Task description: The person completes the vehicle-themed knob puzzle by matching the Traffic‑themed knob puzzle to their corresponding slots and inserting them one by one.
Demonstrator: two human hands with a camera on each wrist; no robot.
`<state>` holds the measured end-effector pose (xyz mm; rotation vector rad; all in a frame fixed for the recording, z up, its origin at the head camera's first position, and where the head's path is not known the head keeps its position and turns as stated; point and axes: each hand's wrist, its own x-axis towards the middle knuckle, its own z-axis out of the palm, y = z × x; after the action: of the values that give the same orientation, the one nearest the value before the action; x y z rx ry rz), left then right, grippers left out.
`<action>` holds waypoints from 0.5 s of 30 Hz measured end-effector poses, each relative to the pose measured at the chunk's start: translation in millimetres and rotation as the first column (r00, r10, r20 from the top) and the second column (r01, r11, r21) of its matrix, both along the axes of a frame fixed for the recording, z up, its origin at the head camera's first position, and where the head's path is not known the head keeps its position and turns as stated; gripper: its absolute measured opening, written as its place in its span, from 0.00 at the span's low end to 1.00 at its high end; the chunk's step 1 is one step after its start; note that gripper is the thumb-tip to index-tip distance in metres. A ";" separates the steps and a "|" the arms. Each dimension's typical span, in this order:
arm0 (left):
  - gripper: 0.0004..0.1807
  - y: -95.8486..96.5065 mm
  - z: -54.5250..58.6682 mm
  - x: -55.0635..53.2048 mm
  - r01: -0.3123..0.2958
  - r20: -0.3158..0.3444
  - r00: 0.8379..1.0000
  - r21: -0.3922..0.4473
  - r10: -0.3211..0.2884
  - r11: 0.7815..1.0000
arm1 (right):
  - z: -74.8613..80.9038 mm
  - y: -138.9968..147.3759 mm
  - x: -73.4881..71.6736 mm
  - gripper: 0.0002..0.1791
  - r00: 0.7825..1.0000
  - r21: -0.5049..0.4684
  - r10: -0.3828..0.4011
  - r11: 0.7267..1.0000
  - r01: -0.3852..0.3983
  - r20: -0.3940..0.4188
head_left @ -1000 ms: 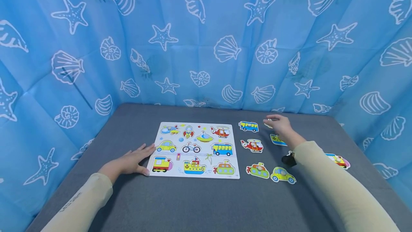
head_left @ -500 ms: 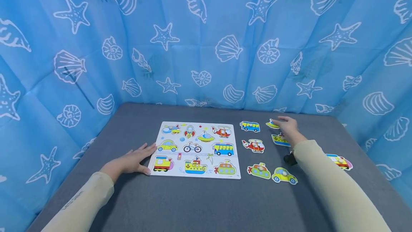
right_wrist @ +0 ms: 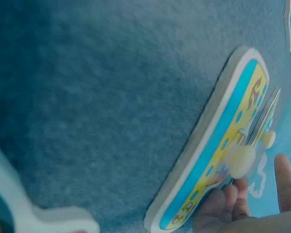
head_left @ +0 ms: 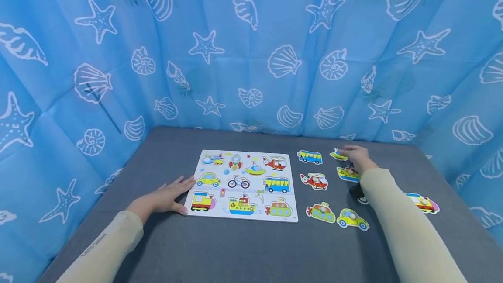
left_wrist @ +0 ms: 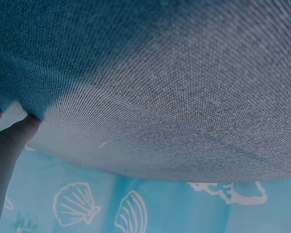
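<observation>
My left hand (head_left: 167,196) lies with fingers spread at the left edge of a white vehicle puzzle board (head_left: 239,218). Airplane (head_left: 208,160) and rocket (head_left: 235,160) pieces with knobs sit in its top row. My right hand (head_left: 358,157) is over the far right, its fingertips at a flying saucer piece (head_left: 337,155). Behind a ship piece (right_wrist: 223,141), the right wrist view shows the saucer's knob (right_wrist: 269,139) standing free of the fingers. Thumb and forefinger (right_wrist: 285,182) are apart there, the other fingers bent near the ship's knob.
Right of the board lie bus (head_left: 310,157), helicopter (head_left: 315,181), submarine (head_left: 321,212), car (head_left: 353,219) and train (head_left: 424,203) pieces. A wheel (head_left: 362,200) shows partly behind the right sleeve. A blue shell-print curtain (head_left: 251,56) borders the grey table (head_left: 235,248).
My right fingers have drawn slightly right and back from the saucer piece, which now shows more fully. The left hand stays at the board's edge. The head view has shifted slightly.
</observation>
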<state>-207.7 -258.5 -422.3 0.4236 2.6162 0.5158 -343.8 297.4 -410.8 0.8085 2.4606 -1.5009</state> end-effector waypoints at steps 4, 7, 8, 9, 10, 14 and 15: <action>0.58 0.7 2.7 2.6 -0.005 0.003 1.000 0.012 0.005 1.000 | -2.5 5.0 -4.4 0.32 0.997 -0.005 0.071 0.997 -0.071 0.038; 0.58 1.7 3.9 3.2 -0.002 0.001 1.000 0.015 0.002 1.000 | -4.9 11.1 -6.3 0.33 0.989 -0.002 0.129 0.992 -0.129 0.068; 0.57 1.9 4.0 3.2 0.000 0.000 1.000 0.017 0.000 1.000 | -5.6 12.9 -7.1 0.33 0.987 -0.003 0.142 0.990 -0.142 0.074; 0.57 2.0 3.7 3.0 0.001 0.000 1.000 0.018 -0.001 1.000 | -6.4 14.6 -8.1 0.33 0.984 0.001 0.156 0.988 -0.156 0.081; 0.57 2.0 3.5 2.7 0.002 -0.001 1.000 0.019 -0.002 1.000 | -7.0 16.1 -9.1 0.33 0.983 0.003 0.162 0.987 -0.163 0.088; 0.57 1.2 2.0 1.9 0.007 -0.003 1.000 0.017 -0.007 1.000 | -7.7 18.3 -12.7 0.33 0.975 -0.003 0.187 0.982 -0.188 0.119; 0.57 0.9 1.7 1.9 0.008 -0.003 1.000 0.018 -0.008 1.000 | -7.7 18.5 -13.5 0.33 0.973 0.000 0.193 0.981 -0.195 0.127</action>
<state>-205.8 -257.6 -420.7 0.4402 2.6132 0.5366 -357.3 315.9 -418.5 0.6236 2.3801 -1.3250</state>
